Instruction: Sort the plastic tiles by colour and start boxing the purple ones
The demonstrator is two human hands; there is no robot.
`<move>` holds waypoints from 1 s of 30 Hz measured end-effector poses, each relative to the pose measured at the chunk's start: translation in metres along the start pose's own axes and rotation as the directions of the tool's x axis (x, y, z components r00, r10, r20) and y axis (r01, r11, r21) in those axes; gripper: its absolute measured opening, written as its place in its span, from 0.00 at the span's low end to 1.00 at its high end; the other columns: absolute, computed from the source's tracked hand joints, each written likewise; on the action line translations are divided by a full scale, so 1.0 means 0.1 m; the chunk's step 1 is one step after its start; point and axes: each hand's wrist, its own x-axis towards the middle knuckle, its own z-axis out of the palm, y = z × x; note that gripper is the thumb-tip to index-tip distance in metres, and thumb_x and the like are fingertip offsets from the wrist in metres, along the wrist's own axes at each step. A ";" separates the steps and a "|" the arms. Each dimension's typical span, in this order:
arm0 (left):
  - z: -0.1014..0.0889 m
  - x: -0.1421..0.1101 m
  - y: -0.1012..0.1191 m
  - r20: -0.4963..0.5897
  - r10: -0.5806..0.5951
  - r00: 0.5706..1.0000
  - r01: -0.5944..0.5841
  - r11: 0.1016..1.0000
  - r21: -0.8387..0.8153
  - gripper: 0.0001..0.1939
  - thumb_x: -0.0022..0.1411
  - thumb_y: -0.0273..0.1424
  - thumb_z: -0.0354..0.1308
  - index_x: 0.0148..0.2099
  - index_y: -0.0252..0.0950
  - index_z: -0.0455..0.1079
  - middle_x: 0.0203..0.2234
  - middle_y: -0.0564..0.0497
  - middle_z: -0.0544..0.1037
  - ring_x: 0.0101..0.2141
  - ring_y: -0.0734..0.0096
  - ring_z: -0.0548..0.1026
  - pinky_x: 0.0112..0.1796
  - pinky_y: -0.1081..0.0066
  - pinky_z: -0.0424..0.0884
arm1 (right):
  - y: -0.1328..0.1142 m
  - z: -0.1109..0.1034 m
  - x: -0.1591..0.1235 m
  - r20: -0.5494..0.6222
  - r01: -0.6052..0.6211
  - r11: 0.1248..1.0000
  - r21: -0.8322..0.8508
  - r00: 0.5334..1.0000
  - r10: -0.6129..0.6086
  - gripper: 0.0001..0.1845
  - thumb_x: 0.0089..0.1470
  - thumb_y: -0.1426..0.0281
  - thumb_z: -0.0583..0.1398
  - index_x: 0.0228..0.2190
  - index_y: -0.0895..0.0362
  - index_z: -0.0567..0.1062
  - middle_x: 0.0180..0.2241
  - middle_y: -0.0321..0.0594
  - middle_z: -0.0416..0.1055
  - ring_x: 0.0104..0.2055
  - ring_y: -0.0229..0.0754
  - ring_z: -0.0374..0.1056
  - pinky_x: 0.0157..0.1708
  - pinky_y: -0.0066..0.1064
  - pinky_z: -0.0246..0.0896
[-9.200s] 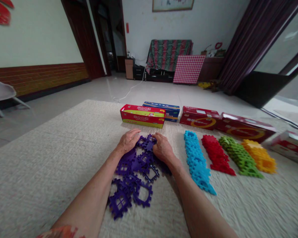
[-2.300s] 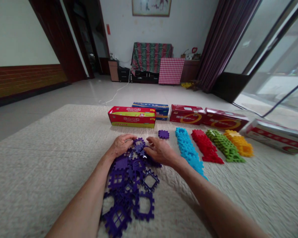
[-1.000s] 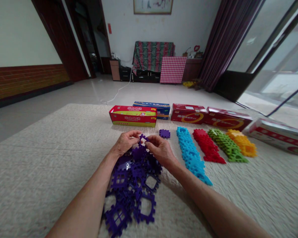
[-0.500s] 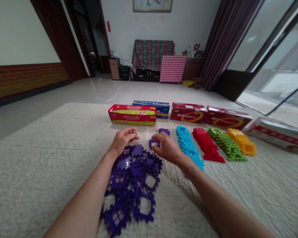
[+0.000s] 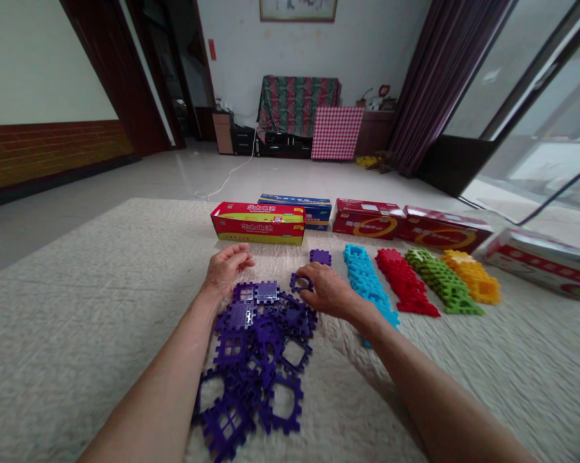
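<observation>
My right hand (image 5: 329, 287) has its thumb and fingers on a small purple frame-shaped building piece (image 5: 297, 281) that has a wide opening and toothed edges. Just beyond it lies a solid purple piece (image 5: 321, 257) on the mat. My left hand (image 5: 228, 267) is raised at the far left side of the purple pile (image 5: 265, 331), its fingers loosely curved and nothing visible in them. That pile holds several interlocking pieces, some solid, some with window grids or large openings. It spreads between my forearms.
Right of my right hand run overlapping rows of blue (image 5: 368, 283), red (image 5: 403, 283), green (image 5: 439, 281) and yellow pieces (image 5: 471, 273). A red-and-yellow box (image 5: 258, 224), a blue box (image 5: 319, 214), dark red boxes (image 5: 367, 218) and a white-and-red box (image 5: 543, 263) stand behind on the beige mat (image 5: 101, 308).
My left hand has drawn back to the left, away from the pile's top edge. My right hand has shifted slightly down and right, still at the purple frame piece.
</observation>
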 end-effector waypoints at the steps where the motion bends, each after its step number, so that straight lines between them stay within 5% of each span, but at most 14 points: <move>1: 0.00 0.00 -0.01 -0.004 0.004 1.000 -0.004 1.000 0.003 0.22 0.38 0.32 0.68 0.40 0.31 0.74 0.24 0.52 0.78 0.24 0.72 0.76 0.33 0.71 0.70 | 0.01 -0.02 0.00 -0.006 -0.004 1.000 0.000 1.000 0.004 0.20 0.49 0.73 0.59 0.46 0.61 0.74 0.44 0.49 0.74 0.47 0.47 0.69 0.49 0.34 0.61; 9: 0.00 0.00 -0.03 -0.003 -0.002 1.000 0.002 1.000 0.003 0.23 0.37 0.32 0.68 0.39 0.31 0.73 0.24 0.53 0.79 0.24 0.72 0.77 0.33 0.71 0.71 | 0.36 -0.35 0.24 -0.112 -0.156 0.983 -0.100 0.983 0.144 0.24 0.50 0.74 0.59 0.50 0.61 0.72 0.48 0.50 0.73 0.49 0.50 0.69 0.49 0.36 0.61; 18: 0.00 0.01 -0.02 0.004 0.000 1.000 0.000 1.000 0.023 0.22 0.37 0.33 0.68 0.39 0.31 0.74 0.23 0.53 0.78 0.24 0.73 0.77 0.33 0.71 0.71 | 0.60 -0.29 0.38 -0.050 -0.222 0.963 -0.153 0.975 0.217 0.25 0.50 0.73 0.60 0.52 0.59 0.71 0.52 0.51 0.71 0.53 0.53 0.68 0.52 0.40 0.60; 24: 0.00 0.01 -0.03 0.015 0.009 1.000 -0.009 0.999 0.032 0.22 0.38 0.33 0.68 0.40 0.32 0.74 0.24 0.53 0.78 0.24 0.73 0.77 0.33 0.71 0.70 | 0.33 -0.31 0.09 -0.213 -0.064 0.997 -0.031 0.975 0.056 0.22 0.51 0.74 0.59 0.49 0.61 0.72 0.51 0.52 0.71 0.53 0.51 0.67 0.52 0.41 0.61; 30: 0.00 0.00 -0.04 0.022 0.032 0.999 -0.033 0.998 0.060 0.21 0.39 0.33 0.67 0.39 0.32 0.74 0.24 0.53 0.78 0.24 0.73 0.76 0.32 0.71 0.69 | -0.23 -0.17 -0.34 -0.034 0.022 0.961 0.277 0.999 -0.013 0.20 0.54 0.67 0.61 0.48 0.59 0.72 0.46 0.49 0.74 0.44 0.47 0.72 0.45 0.40 0.67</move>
